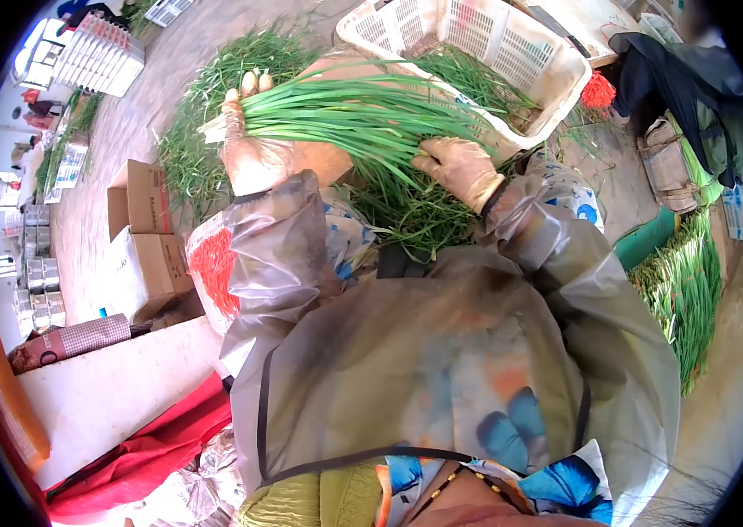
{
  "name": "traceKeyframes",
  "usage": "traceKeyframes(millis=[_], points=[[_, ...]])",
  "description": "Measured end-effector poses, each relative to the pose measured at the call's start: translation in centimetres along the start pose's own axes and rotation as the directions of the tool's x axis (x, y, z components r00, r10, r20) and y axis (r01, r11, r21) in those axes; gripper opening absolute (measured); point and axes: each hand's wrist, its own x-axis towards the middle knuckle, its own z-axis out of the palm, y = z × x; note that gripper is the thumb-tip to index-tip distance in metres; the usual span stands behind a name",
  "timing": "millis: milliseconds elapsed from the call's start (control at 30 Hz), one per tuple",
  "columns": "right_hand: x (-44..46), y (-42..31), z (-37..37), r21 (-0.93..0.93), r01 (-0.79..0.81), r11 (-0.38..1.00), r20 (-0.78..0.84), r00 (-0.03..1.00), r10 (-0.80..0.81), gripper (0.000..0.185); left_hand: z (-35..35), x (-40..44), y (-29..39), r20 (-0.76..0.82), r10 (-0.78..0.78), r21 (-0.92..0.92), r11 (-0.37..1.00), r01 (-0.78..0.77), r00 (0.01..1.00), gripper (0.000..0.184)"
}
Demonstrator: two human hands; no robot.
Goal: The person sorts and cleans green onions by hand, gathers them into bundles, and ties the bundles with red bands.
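My left hand [253, 154], in a thin glove, is wrapped round the pale stem end of a bunch of garlic chives [349, 104]. The long green leaves stretch out to the right across a brown board or box surface [328, 160]. At the leafy end my right hand [462, 169], also gloved, has its fingers curled on the lower leaves; its fingertips are partly hidden. Below and between my hands lies a heap of loose green leaves [411, 215]. More loose leaves [191, 154] lie on the floor beyond my left hand.
A white plastic crate [556, 75] with some chives inside stands ahead on the right. To the left are an open cardboard box [147, 255] and red ties [213, 272]. Stacked green bundles [683, 290] stand at the right, near another person [696, 79]. A red string bunch [598, 90] hangs by the crate.
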Motion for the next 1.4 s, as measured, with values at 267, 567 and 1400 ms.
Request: traceKeyframes(millis=[267, 567, 1400], points=[[-2.6, 3.5, -0.4, -0.229, -0.063, 0.971, 0.027, 0.997, 0.071, 0.028, -2.0, -0.4, 3.5, 0.066, 0.018, -0.019, 1.0, -0.017, 0.998, 0.024], [-6.1, 16.8, 1.7, -0.307, -0.208, 0.929, 0.088, 0.965, 0.245, 0.027, -6.0, -0.3, 10.7, 0.145, 0.196, -0.044, 0.98, -0.192, 0.97, 0.016], [0.2, -1.9, -7.9, 0.766, 0.051, 0.641, 0.118, 0.969, -0.218, 0.025, 4.8, -2.1, 0.1, 0.999, 0.0, -0.021, 0.884, 0.468, 0.044, 0.015]])
